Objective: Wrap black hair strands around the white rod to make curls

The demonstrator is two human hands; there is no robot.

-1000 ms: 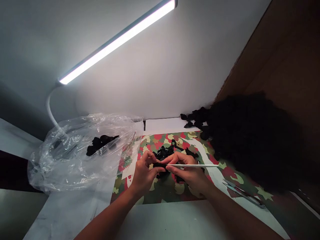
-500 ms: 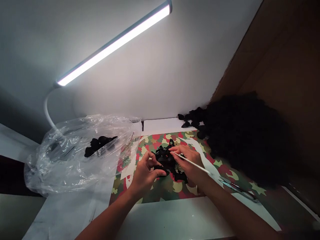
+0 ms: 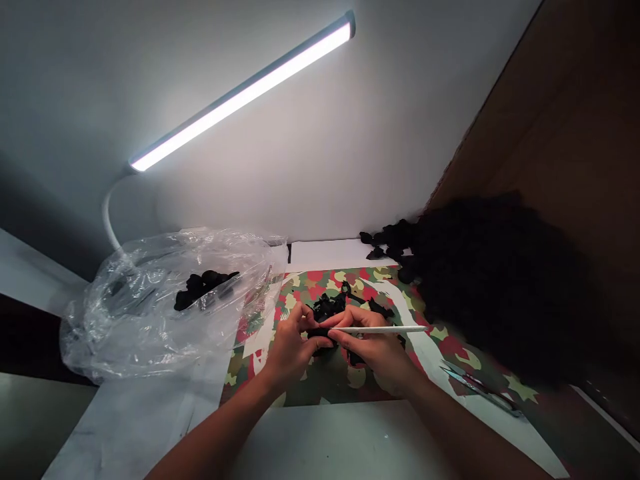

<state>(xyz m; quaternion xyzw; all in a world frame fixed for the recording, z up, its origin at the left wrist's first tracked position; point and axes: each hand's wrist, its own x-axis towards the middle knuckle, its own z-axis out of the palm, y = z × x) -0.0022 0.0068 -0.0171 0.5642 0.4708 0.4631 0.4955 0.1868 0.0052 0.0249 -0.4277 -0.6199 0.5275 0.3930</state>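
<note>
My left hand pinches a small black piece, soft-looking like rubber or fabric, between thumb and fingers. My right hand is closed on a thin white stick, which lies level and points off to the right. The stick's left end is at the black piece, where the fingertips of both hands meet; its tip is hidden. Just beyond the fingers lies a small heap of black scraps on a patterned red, green and cream sheet.
A large pile of black pieces fills the right side against a cardboard panel. Scissors lie right of my right hand. A clear plastic bag with black pieces sits at left, under a lit lamp.
My right hand has come down and left from the scrap heap to the black piece in my left hand. The stick has swung from slanted to level.
</note>
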